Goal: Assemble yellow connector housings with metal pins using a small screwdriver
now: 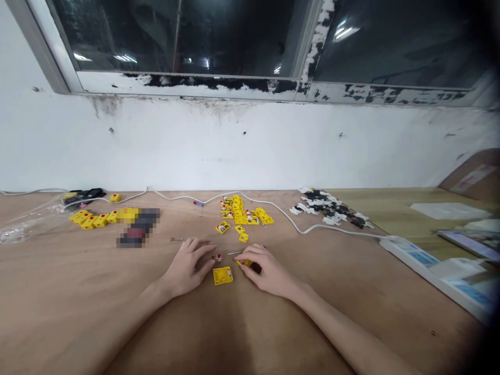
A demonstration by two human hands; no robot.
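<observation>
1. Our left hand [185, 266] and right hand [269, 272] lie apart, the right closed on a small yellow plastic piece [244, 263].
2. That piece sits just right of the square yellow casing [223, 275], its long axis running left-right, nearer our right hand.

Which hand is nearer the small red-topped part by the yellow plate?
Left. The left hand is just left of the red-topped part, fingertips close beside it; the right hand is farther off to its right, at a small yellow piece.
</observation>
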